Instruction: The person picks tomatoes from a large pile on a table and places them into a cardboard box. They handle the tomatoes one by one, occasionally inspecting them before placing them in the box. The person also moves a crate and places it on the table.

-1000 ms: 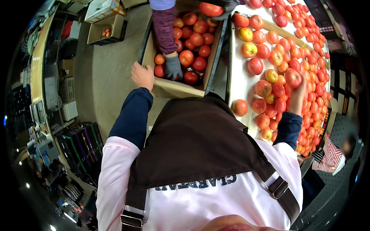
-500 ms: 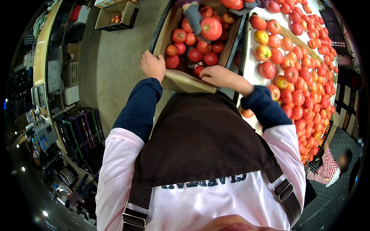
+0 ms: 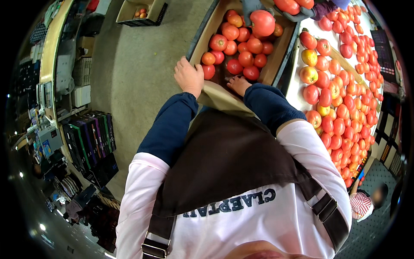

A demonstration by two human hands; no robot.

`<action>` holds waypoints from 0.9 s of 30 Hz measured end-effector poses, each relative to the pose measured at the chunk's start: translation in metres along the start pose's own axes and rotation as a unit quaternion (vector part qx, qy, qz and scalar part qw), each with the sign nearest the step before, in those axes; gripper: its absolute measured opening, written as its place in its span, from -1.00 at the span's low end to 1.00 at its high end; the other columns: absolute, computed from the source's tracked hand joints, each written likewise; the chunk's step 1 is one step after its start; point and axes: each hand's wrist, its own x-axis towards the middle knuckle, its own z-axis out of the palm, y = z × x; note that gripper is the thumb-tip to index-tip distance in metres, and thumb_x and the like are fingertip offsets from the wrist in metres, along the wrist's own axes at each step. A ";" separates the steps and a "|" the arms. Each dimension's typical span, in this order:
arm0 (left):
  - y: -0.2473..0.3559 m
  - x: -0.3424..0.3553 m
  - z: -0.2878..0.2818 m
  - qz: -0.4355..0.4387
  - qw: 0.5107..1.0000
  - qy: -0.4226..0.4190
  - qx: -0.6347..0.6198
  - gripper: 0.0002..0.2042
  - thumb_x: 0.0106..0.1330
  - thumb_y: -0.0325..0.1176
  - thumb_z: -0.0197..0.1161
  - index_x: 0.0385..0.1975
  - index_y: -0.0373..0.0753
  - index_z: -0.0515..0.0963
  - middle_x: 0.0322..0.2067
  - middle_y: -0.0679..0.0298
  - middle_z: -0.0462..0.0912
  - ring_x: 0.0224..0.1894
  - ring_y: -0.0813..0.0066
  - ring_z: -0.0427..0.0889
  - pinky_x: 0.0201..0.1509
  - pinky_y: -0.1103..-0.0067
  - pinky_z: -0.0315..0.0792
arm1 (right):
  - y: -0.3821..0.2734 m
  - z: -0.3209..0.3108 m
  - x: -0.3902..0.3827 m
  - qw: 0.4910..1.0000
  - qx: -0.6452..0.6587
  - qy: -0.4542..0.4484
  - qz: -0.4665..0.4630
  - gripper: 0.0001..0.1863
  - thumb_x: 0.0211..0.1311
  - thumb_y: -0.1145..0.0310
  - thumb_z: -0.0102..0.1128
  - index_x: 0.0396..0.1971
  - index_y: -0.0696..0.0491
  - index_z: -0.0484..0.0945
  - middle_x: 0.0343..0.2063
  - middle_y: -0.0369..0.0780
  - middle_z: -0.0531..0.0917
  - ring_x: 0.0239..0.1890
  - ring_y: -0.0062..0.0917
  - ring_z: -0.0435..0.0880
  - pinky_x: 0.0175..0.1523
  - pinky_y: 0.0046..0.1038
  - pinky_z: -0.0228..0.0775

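Observation:
My left hand (image 3: 189, 77) grips the near left corner of a dark crate (image 3: 201, 31) lined with brown cardboard. Palm down, my right hand (image 3: 238, 85) reaches over the crate's near edge, fingers apart and slightly bent, close to the nearest red tomatoes (image 3: 235, 67). What lies under its palm is hidden. Between my hands a cardboard flap (image 3: 222, 96) slopes toward my apron. At the crate's far end, another person's gloved hand (image 3: 250, 8) holds a large tomato (image 3: 262, 23). That person's other glove (image 3: 297, 15) carries several tomatoes.
On the right, a white table (image 3: 296, 82) bears many tomatoes, split by a wooden strip (image 3: 351, 69). Another cardboard-lined crate (image 3: 127, 14) with a few tomatoes stands on the floor at the far left. Shelving (image 3: 56, 52) and dark crates (image 3: 92, 138) line the left side.
My right hand has shifted left along the near edge, and the small tomato at its fingertips is now out of sight. The other person's hands stay over the far end. The view has turned slightly.

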 end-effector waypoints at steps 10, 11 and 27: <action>-0.002 0.002 0.002 -0.006 1.000 0.004 -0.015 -0.55 0.09 -0.29 0.20 -0.02 -0.39 0.41 -0.12 -0.06 0.54 -0.06 -0.04 0.50 0.01 0.21 0.37 | 0.038 -0.123 -0.034 0.631 0.761 0.052 0.141 -0.45 0.13 0.06 0.19 0.09 -0.02 0.38 0.14 -0.08 0.39 0.00 -0.14 0.55 -0.01 -0.24 0.50; -0.003 0.002 0.004 -0.002 1.000 0.013 -0.014 -0.56 0.09 -0.29 0.19 -0.04 -0.37 0.40 -0.13 -0.04 0.54 -0.06 -0.02 0.50 0.00 0.20 0.38 | 0.038 -0.133 -0.047 0.529 0.834 0.110 0.115 -0.42 0.21 -0.05 0.12 0.12 0.00 0.34 0.10 -0.10 0.45 -0.17 -0.17 0.65 -0.09 -0.28 0.55; -0.005 0.002 0.010 -0.004 1.000 -0.011 0.010 -0.56 0.11 -0.27 0.18 -0.02 -0.38 0.40 -0.10 -0.06 0.52 -0.02 -0.03 0.49 0.06 0.20 0.36 | 0.026 -0.126 -0.189 0.144 0.974 0.158 -0.075 -0.30 0.28 -0.26 -0.09 0.10 0.08 0.36 -0.09 -0.03 0.62 -0.25 -0.04 0.69 -0.48 -0.37 0.59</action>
